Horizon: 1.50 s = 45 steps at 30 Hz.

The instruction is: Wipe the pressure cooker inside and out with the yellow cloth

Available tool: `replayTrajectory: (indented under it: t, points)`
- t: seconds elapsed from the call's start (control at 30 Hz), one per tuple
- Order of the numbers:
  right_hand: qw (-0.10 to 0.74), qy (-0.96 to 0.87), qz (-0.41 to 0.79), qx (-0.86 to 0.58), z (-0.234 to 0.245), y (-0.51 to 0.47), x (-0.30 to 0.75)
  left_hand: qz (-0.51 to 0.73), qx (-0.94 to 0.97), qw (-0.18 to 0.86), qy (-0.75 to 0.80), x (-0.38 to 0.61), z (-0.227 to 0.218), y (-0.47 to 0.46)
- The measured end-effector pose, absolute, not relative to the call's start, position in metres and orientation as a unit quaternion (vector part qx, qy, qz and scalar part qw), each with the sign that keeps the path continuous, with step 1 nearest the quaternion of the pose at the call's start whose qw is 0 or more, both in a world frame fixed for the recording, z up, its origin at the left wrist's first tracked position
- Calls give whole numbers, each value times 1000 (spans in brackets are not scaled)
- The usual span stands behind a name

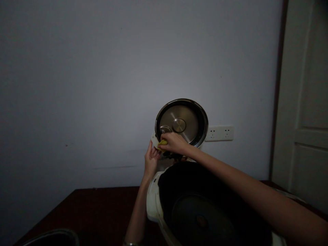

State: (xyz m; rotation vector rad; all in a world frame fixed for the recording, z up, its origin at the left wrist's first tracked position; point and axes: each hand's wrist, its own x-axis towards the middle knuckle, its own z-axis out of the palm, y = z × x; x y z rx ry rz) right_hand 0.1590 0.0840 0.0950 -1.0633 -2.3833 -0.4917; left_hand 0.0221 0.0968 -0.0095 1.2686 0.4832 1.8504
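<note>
In front of me an electric pressure cooker [154, 198] stands with its round lid [193, 124] raised. The lid's metal inner face points my way. My right hand [174, 142] reaches across from the right, fingers closed on a yellow cloth [162, 142] pressed at the lid's lower left edge. Just below, my left hand [151, 159] is raised beside a white handle part [154, 140] of the lid, its fingers apart and touching it from the left. The cooker's dark interior shows a round base with a small centre piece; no inner pot is seen in it.
The dark red table [102, 208] meets a pale wall [102, 85]. A white socket panel [219, 133] is on the wall right of the lid. At the bottom left is the rim of a dark round vessel [58, 232]. A door [302, 102] stands at right.
</note>
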Motion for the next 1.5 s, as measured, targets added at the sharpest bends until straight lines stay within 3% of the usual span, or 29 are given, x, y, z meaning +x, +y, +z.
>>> replayTrajectory:
  t: [0.93,1.17,1.5]
  points:
    - [323,-882,-77,-334,87,99,160,735,502,417,183,23,-10,95]
    - [294,-874,-130,-364,87,93,154,739,489,420,196,23,-8,93]
    - [340,-895,-92,-272,96,107,174,734,505,414,185,23,-9,95]
